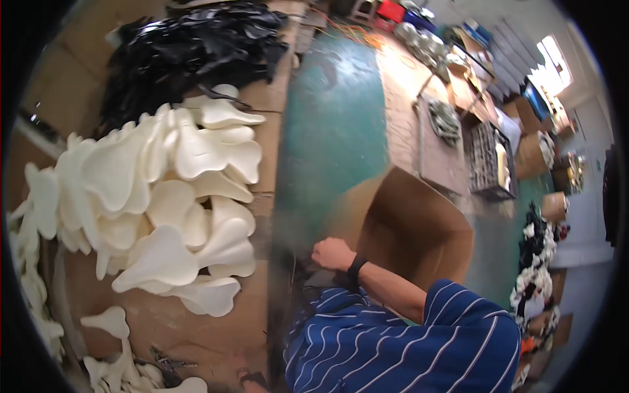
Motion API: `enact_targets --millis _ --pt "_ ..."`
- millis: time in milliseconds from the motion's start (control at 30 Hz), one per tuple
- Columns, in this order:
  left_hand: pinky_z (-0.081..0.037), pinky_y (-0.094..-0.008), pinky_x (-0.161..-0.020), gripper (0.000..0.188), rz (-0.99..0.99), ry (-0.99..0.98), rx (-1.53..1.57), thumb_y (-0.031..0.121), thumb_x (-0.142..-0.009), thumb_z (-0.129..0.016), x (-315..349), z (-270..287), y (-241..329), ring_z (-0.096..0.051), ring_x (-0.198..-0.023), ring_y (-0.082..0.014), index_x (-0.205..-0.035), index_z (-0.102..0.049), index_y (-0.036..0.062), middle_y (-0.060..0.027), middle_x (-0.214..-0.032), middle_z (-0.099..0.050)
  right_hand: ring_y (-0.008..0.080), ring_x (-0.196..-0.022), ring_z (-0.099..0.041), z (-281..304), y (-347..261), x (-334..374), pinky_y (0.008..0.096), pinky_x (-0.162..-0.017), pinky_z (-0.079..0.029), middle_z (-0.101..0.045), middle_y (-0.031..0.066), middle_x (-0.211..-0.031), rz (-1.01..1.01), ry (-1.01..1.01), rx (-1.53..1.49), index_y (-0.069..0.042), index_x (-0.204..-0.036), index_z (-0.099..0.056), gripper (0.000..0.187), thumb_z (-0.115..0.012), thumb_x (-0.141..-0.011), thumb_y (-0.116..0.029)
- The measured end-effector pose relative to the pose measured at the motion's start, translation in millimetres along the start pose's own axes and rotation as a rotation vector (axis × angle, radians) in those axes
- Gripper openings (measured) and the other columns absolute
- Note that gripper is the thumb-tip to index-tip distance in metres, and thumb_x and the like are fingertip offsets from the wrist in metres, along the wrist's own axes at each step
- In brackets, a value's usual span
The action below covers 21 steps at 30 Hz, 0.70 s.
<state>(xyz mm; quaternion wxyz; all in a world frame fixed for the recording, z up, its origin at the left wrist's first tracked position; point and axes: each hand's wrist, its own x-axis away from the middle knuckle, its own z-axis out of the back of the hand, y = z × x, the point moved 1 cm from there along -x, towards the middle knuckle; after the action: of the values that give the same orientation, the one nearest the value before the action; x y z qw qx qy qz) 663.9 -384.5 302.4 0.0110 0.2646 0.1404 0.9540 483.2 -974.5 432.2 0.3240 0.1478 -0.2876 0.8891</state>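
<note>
Head view: cream foam pieces [164, 190] heaped on brown worktable [262, 98], green floor [334, 124] beside.

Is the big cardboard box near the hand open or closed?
Open: the cardboard box has its flap raised and its brown inside shows. Its bottom is hidden.

The person wears a short-sleeved shirt [406, 340] of deep blue, crossed by thin white stripes that run in curving lines over the chest and sleeve. The sleeve ends above the elbow, leaving the forearm bare. A narrow black band [356, 268] circles the wrist just behind the one hand [332, 253] in view. No glove covers that hand.
</note>
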Motion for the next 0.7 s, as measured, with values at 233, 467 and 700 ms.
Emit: enact_targets --millis 233,467,700 --pt "-0.054 -0.052 -0.092 0.053 0.161 -0.227 0.013 0.045 -0.086 -0.079 -39 11 17 -0.068 -0.112 -0.0432 -0.119 -0.072 0.005 -0.0245 -0.118 -0.072 0.042 -0.083 -0.075 25 108 72 0.0518 -0.072 -0.059 -0.074 0.0259 -0.083 -0.592 0.096 -0.096 0.001 -0.082 -0.077 0.066 -0.064 -0.091 -0.062" --pt "-0.061 -0.0503 -0.054 0.031 -0.231 -0.17 -0.007 0.029 -0.098 -0.075 -39 10 23 -0.058 -0.054 -0.0254 -0.089 -0.061 0.0024 -0.0121 -0.068 -0.059 0.05 -0.086 -0.073 -47 140 47 0.055 -0.078 -0.058 -0.073 0.032 -0.087 -0.626 0.12 -0.462 0.007 -0.078 -0.073 0.067 -0.063 -0.089 -0.058" --pt "-0.062 -0.0521 -0.058 0.027 0.136 -0.257 0.043 0.027 -0.1 -0.072 -46 8 26 -0.058 -0.059 -0.0261 -0.097 -0.063 0.0026 -0.012 -0.071 -0.06 0.0499 -0.09 -0.072 8 174 1 0.0567 -0.084 -0.058 -0.072 0.0335 -0.091 -0.704 0.456 -0.273 0.007 -0.087 -0.074 0.042 -0.061 -0.082 -0.033"
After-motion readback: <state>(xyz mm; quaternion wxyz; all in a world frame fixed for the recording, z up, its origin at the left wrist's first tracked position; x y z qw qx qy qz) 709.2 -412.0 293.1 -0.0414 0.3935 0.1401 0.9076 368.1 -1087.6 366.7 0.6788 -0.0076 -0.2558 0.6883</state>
